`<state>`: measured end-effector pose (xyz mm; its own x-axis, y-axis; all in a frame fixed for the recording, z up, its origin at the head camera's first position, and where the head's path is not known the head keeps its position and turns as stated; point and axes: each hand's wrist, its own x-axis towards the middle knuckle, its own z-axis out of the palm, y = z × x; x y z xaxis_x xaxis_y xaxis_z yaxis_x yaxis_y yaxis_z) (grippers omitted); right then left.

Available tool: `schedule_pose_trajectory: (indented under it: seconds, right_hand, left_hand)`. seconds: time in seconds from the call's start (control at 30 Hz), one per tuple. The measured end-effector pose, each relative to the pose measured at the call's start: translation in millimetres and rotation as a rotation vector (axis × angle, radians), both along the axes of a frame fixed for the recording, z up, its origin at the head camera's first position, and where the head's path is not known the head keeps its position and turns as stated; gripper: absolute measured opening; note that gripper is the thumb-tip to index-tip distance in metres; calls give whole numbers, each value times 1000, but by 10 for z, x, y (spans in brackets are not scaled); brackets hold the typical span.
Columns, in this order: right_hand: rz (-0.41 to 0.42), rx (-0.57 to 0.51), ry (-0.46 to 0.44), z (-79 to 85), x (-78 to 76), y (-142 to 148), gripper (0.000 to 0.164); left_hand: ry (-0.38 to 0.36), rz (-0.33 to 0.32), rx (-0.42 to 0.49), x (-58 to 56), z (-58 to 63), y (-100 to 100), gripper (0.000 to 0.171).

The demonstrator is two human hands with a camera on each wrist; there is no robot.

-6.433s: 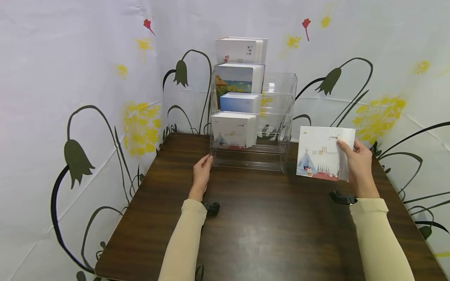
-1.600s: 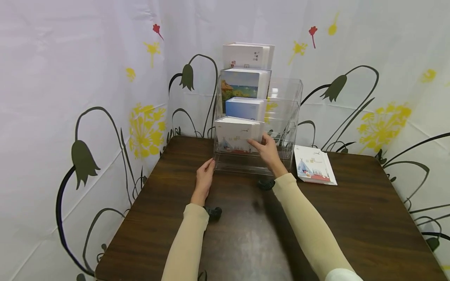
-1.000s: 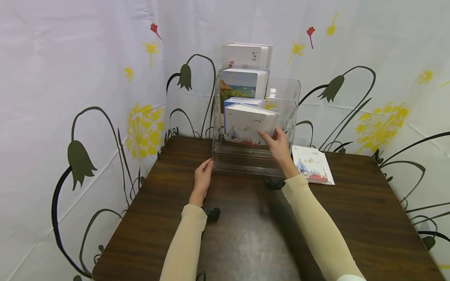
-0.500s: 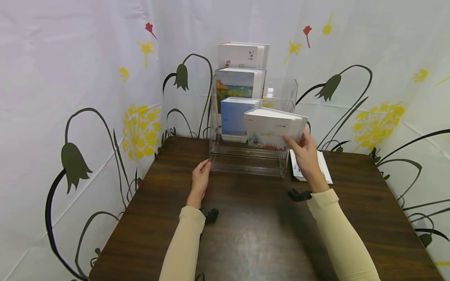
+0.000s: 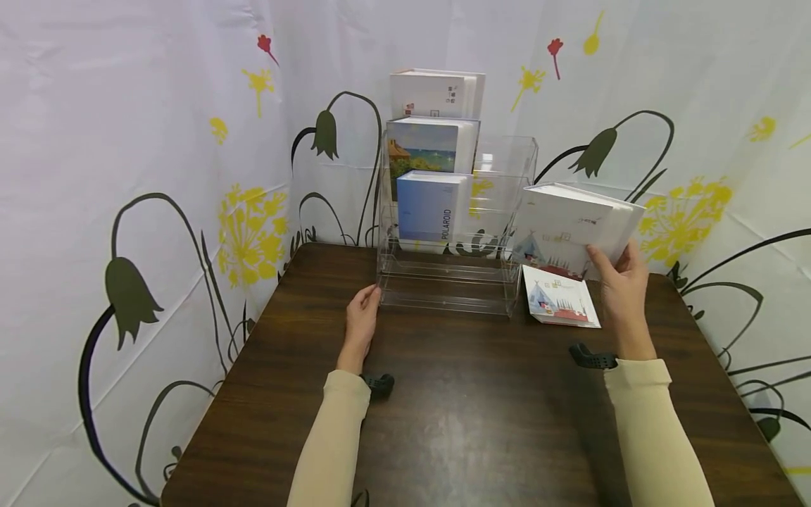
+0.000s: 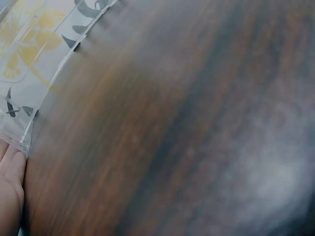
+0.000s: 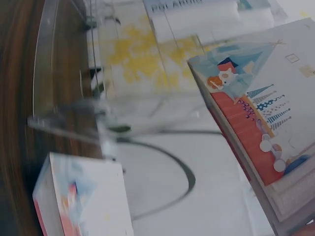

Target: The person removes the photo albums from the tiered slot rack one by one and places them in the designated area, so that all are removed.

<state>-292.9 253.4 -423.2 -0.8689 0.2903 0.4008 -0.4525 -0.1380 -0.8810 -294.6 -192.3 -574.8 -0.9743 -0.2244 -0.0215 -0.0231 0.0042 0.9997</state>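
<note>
My right hand [image 5: 622,285] grips the right side of a thick white photo album [image 5: 557,229] with a tent drawing on its cover, raised to the right of the clear rack [image 5: 453,303]. In the right wrist view this album [image 7: 275,103] shows its red lower edge. Beneath it a similar white album [image 5: 560,299] lies on the table. My left hand [image 5: 362,317] holds the front left corner of the rack; in the left wrist view only part of the hand [image 6: 11,191] shows. A blue album [image 5: 427,208] marked POLAROID stands in the rack.
Behind the blue album, a seaside-picture album [image 5: 424,148] and a white album [image 5: 427,95] stand in the rack's higher tiers. The dark wooden table [image 5: 469,415] backs onto a flower-printed white curtain [image 5: 158,105]. The rack's front tiers hold no album.
One white album was laid on the table at the right. My right hand then lifted a second from the rack's front and carried it right, uncovering the blue album. The left hand stays put.
</note>
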Motion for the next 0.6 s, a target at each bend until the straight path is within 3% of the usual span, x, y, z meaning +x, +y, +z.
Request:
schedule_pose_trajectory:
  seconds: [0.13,0.27,0.4,0.6]
  right_hand:
    - [-60,-28,20,-39,-4,193,45]
    - [-118,-14,-15,-124,-26,359,46]
    - [-165,36,-132,-242,-54,518,52]
    - [-198,85,-392,-363,-8,886,66]
  left_hand:
    - [-2,11,8,-3,-2,5,51]
    - [-13,6,21,-11,-6,-38,51]
    - [-27,-11,45,-28,-20,-87,55]
    - [-33,-31,59,-11,-18,-68,56]
